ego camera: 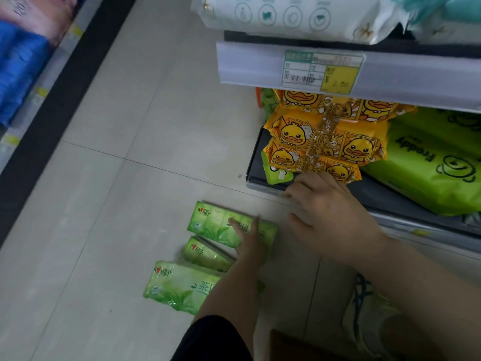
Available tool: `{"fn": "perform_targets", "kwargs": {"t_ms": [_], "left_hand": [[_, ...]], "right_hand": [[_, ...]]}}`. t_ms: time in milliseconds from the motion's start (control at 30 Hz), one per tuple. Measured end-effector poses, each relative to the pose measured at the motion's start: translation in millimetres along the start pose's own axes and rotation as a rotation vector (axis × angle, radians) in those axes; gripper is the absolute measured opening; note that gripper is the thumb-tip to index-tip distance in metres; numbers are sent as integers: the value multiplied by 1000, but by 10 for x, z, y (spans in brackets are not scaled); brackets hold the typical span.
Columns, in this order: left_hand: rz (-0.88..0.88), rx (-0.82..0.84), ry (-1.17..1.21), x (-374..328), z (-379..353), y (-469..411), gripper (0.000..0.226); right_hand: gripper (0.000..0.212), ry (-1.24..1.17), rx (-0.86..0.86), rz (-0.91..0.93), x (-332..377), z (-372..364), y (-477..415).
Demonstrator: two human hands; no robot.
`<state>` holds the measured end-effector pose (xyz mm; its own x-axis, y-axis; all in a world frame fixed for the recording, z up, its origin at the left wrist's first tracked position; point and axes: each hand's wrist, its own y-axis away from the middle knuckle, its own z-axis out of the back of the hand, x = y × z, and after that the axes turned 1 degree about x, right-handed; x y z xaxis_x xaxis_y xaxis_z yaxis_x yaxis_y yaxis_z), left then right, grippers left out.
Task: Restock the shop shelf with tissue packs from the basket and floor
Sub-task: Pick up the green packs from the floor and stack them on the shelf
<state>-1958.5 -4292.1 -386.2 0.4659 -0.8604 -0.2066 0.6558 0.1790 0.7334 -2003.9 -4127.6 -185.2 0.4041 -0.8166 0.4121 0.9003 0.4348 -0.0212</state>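
Three green tissue packs lie on the tiled floor by the bottom shelf (256,162): a far pack (213,222), a middle pack (203,254) and a near pack (177,285). My left hand (248,241) rests on the far pack, fingers stretched across its top. My right hand (330,212) hovers at the shelf's front edge with fingers spread and holds nothing. A small green pack (277,175) sits on the shelf just beyond its fingertips, under yellow duck-print packs (325,142).
Large lime green packs (429,165) fill the bottom shelf to the right. An upper shelf with a price label (322,71) carries white packs (286,14). My shoe (369,308) and a brown box corner (299,345) are near. Blue packs (20,69) line the opposite shelf.
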Motion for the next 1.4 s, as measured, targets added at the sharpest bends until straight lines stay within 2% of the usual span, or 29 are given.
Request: {"fn": "perform_targets", "kwargs": {"t_ms": [133, 267, 400, 500, 567, 700, 800, 900, 967, 1067, 1133, 1267, 1333, 1400], "left_hand": [[-18, -94, 18, -17, 318, 296, 103], [-48, -80, 77, -16, 649, 476, 116], [-134, -148, 22, -12, 978, 684, 108], [-192, -169, 190, 44, 1140, 902, 96], [-264, -124, 212, 68, 1225, 1024, 98], [-359, -113, 125, -74, 1400, 1336, 103], [-502, -128, 147, -289, 1555, 1562, 104], [-677, -156, 215, -521, 1771, 1773, 99], [-762, -192, 224, -642, 1934, 1926, 93], [-897, -324, 199, -777, 2179, 2166, 83], [-987, -436, 191, -831, 2323, 2321, 84], [-1112, -591, 137, -872, 2569, 2527, 110], [-1104, -674, 16, -857, 2661, 2555, 126], [-1043, -750, -68, -827, 2734, 2542, 132]], "right_hand": [[26, -7, 19, -13, -54, 46, 112], [26, -60, 55, -27, -70, 149, 180], [26, -118, 53, -22, -36, 338, 253], [25, -106, 86, -34, 16, 506, 276], [27, -73, 103, -14, 92, 629, 266], [45, 118, 312, 65, 334, 876, 242], [73, 246, 355, 133, 535, 1034, 258], [107, 444, 336, 214, 622, 1146, 269], [117, 539, 272, 261, 642, 1251, 262], [106, 560, 103, 289, 655, 1547, 244], [100, 511, 48, 334, 651, 1753, 236], [91, 461, -68, 432, 707, 2269, 278], [89, 446, -111, 431, 733, 2496, 307], [87, 418, -178, 434, 744, 2697, 328]]}}
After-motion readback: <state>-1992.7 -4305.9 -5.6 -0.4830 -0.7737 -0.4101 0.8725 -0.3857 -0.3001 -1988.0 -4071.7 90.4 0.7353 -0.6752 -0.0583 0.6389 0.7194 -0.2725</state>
